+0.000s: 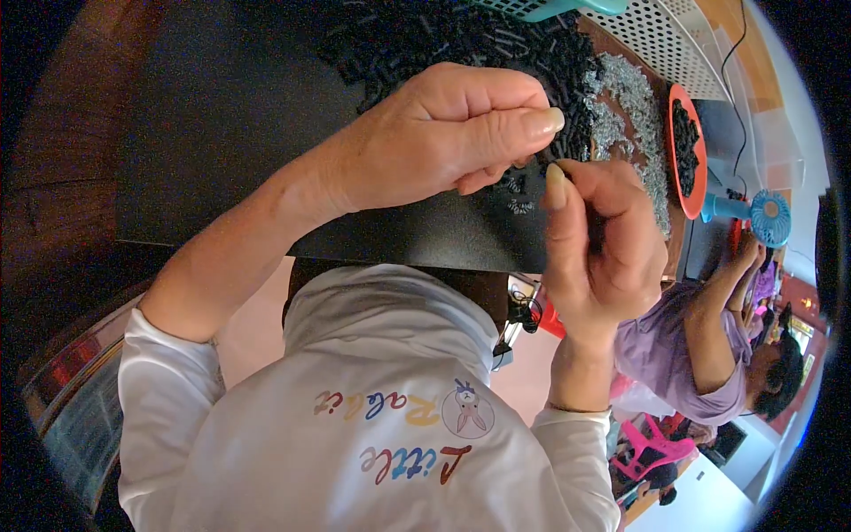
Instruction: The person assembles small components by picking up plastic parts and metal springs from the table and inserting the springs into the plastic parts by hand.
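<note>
At the far left a dark black desk (222,133) spreads under the person's forearms, its near edge running across the middle of the view above a white shirt (381,399) with coloured lettering and a small rabbit picture. The left hand (443,137) reaches in from the lower left, its fingers curled closed and its thumb laid flat along the top, the tip pointing right; whatever it pinches is hidden under the fingers, so I cannot tell what it grips. Just right of that thumb tip, nearly touching it, the right hand (603,239) rises from below with its fingers folded shut and its thumb upright, pressing a small black piece (557,162) that shows only as a dark speck between the two thumbs. Behind the hands, on the far part of the desk, lies a heap of short black tube pieces (461,44), and beside it to the right a spread of small silvery metal parts (620,106). A few stray silvery bits (519,206) lie on the desk below the left hand. Further right stand an orange dish (700,191) holding more black pieces, a white perforated basket (660,40) and a small blue fan (767,217). At the right edge another person in a purple shirt (665,346) bends over the desk.
</note>
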`<state>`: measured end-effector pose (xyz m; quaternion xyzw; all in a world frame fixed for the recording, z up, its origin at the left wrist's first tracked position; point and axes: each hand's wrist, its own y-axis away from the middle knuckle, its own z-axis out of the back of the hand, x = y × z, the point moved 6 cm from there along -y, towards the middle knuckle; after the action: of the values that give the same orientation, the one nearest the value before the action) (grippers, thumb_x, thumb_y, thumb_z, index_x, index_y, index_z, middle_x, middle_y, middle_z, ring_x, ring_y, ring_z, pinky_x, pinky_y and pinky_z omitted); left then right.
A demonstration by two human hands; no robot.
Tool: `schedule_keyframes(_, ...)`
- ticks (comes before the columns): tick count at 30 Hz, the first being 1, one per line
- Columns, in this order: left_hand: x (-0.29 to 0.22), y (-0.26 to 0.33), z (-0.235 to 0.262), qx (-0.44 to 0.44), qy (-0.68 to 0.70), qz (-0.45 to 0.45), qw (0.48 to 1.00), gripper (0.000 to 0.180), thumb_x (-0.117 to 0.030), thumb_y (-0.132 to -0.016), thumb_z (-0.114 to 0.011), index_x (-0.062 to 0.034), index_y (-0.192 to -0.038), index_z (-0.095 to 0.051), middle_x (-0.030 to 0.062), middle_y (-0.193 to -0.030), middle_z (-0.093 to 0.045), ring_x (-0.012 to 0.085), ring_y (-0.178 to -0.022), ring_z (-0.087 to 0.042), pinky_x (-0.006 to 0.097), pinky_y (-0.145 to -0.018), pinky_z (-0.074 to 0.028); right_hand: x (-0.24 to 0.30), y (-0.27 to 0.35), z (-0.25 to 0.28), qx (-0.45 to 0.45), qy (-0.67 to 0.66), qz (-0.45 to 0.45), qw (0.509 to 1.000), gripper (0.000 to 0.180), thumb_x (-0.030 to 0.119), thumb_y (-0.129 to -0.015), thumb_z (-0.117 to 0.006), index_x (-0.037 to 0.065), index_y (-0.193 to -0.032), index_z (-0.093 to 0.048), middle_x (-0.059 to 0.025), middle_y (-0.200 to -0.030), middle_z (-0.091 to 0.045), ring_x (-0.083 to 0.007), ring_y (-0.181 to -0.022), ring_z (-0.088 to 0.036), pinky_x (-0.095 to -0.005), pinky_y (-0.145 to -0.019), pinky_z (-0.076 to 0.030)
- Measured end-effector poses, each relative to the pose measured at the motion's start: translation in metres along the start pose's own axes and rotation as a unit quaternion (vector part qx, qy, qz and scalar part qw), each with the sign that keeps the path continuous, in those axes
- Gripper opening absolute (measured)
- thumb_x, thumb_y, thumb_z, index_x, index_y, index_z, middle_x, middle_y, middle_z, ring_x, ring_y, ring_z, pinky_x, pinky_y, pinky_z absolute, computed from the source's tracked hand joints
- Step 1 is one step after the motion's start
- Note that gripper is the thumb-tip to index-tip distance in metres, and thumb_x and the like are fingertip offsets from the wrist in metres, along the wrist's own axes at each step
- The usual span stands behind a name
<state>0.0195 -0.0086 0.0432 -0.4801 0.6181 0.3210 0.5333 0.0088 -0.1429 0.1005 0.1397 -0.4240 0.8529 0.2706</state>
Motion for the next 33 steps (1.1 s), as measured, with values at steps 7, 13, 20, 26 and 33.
schedule_keyframes(7, 0.004, 0.001, -0.001, 0.004, 0.030, 0.043, 0.999, 0.026, -0.030, -0.097, -0.051, -0.0044, -0.094, -0.055, -0.0022, -0.060, -0.047, 0.0056, -0.048, -0.043, 0.021, -0.042, -0.033, -0.002, 0.003, -0.003, -0.013, 0.014, 0.032, 0.999, 0.021, -0.001, -0.074, -0.074, 0.000, -0.088, -0.058, -0.0118, -0.075, -0.062, -0.0244, -0.059, -0.059, -0.0315, -0.051, -0.047)
schedule_keyframes(13, -0.001, -0.001, -0.010, 0.033, 0.070, 0.048, 0.996, 0.032, -0.034, -0.096, -0.054, -0.0069, -0.080, -0.056, -0.0040, -0.058, -0.047, 0.0029, -0.048, -0.043, 0.018, -0.041, -0.033, -0.016, -0.008, 0.003, 0.072, -0.101, -0.053, 0.991, 0.032, 0.007, -0.075, -0.075, -0.004, -0.101, -0.059, -0.0079, -0.082, -0.058, -0.0145, -0.064, -0.053, -0.0238, -0.053, -0.042)
schedule_keyframes(20, 0.007, 0.001, -0.006, 0.005, 0.134, 0.121, 0.984, 0.035, -0.038, -0.092, -0.060, -0.0071, -0.075, -0.057, -0.0015, -0.054, -0.051, 0.0047, -0.041, -0.047, 0.019, -0.035, -0.034, -0.010, -0.022, -0.005, 0.116, -0.049, 0.092, 0.988, 0.035, 0.010, -0.071, -0.076, -0.008, -0.097, -0.062, -0.0043, -0.071, -0.054, -0.0111, -0.057, -0.047, -0.0227, -0.050, -0.034)
schedule_keyframes(26, 0.004, -0.004, -0.003, -0.010, 0.088, 0.078, 0.993, 0.037, -0.036, -0.096, -0.053, -0.0077, -0.071, -0.051, 0.0000, -0.054, -0.047, 0.0069, -0.037, -0.039, 0.021, -0.033, -0.028, -0.013, -0.017, -0.001, 0.056, -0.077, 0.078, 0.992, 0.028, 0.009, -0.067, -0.076, -0.006, -0.083, -0.060, -0.0015, -0.063, -0.049, -0.0102, -0.054, -0.041, -0.0234, -0.051, -0.031)
schedule_keyframes(33, 0.006, -0.004, 0.007, -0.072, 0.121, 0.063, 0.988, 0.045, -0.039, -0.099, -0.043, -0.0094, -0.065, -0.043, -0.0002, -0.052, -0.038, 0.0085, -0.035, -0.031, 0.023, -0.032, -0.024, -0.024, -0.005, 0.006, 0.001, -0.058, 0.028, 0.998, 0.030, 0.014, -0.064, -0.080, -0.001, -0.080, -0.059, -0.0019, -0.062, -0.049, -0.0105, -0.049, -0.041, -0.0238, -0.046, -0.033)
